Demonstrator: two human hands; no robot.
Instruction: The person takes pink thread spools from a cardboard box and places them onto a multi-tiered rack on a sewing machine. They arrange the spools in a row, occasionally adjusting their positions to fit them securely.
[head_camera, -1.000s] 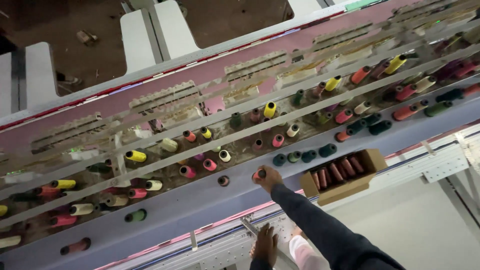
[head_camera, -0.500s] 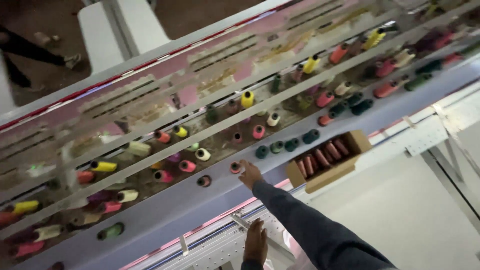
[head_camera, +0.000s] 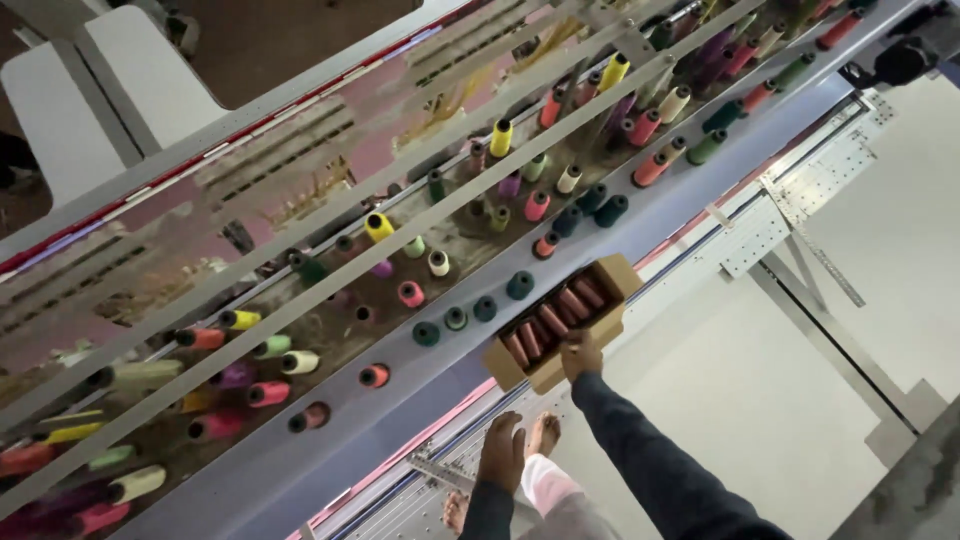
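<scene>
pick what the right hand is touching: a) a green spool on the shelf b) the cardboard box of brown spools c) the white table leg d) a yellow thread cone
b: the right hand rests on the near edge of the cardboard box of brown spools, which sits on the machine's shelf.

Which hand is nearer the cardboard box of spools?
Right. The right hand touches the front edge of the cardboard box. The left hand rests lower on the machine frame, apart from the box.

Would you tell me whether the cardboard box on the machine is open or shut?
Open: the box has no lid on, and brown spools show inside. The right hand touches its edge.
</scene>
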